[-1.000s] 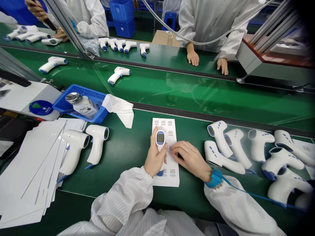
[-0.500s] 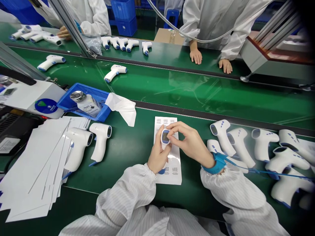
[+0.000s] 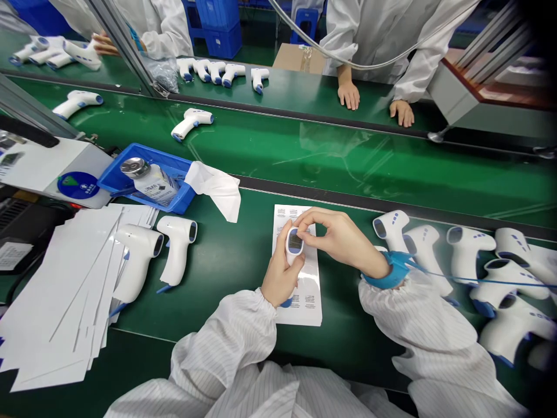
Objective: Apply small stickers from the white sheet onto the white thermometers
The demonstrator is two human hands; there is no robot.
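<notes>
A white and blue infrared thermometer (image 3: pixel 295 241) is upright in my left hand (image 3: pixel 281 277), whose fingers wrap round its handle. Its dark screen faces me. My right hand (image 3: pixel 333 235) meets the screen's upper right edge with thumb and forefinger pinched together; what lies between the fingertips, if anything, is too small to make out. A blue band circles my right wrist. Beneath both hands lies a white printed sheet (image 3: pixel 308 299) with rows of small text, partly covered by them.
Several thermometers (image 3: pixel 467 249) crowd the right, and two stand left beside fanned papers (image 3: pixel 61 290). A blue tray (image 3: pixel 183 197) holds a bottle (image 3: pixel 154 184); a white cloth (image 3: pixel 217 188) hangs over its rim. Thermometers lie on the green belt (image 3: pixel 270 139). Across it, a co-worker's hands (image 3: pixel 348 94) rest on the bench.
My right hand's wrist has shifted slightly right, its fingertips staying at the screen's edge. Thermometers on the belt have moved a little left. My left hand keeps its hold.
</notes>
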